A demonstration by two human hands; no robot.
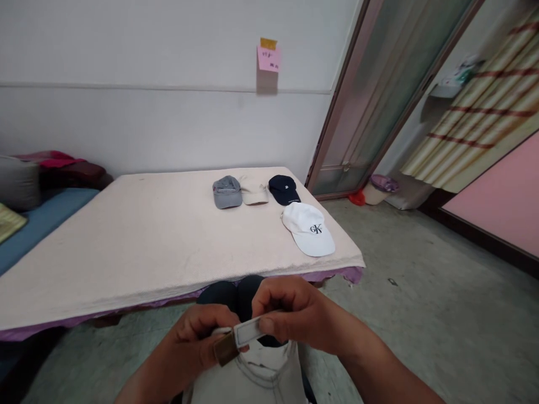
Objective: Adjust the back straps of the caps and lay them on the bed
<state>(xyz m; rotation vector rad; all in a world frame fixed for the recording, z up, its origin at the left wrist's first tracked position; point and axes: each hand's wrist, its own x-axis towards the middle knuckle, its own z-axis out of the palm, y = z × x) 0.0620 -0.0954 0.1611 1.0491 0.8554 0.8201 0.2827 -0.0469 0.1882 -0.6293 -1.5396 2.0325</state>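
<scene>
My left hand (206, 339) is closed on a brass-coloured metal buckle (226, 349) at the bottom centre. Between thumb and fingers, my right hand (286, 311) pinches a light strap (247, 331) whose other end meets the buckle. Both belong to a pale cap (261, 381), which rests low in front of my body, over my dark-clothed knees. On the bed ahead lie a grey cap (227, 192), a beige cap (254, 191), a navy cap (284, 189) and, nearer, a white cap (309, 229) with black letters.
The caps lie on a bed with a pale cover (138, 241). A grey pillow (17, 182) and dark red items are at the left. A pink note (268, 58) hangs on the wall. A bin (376, 191) stands on the floor by the sliding door (357, 95).
</scene>
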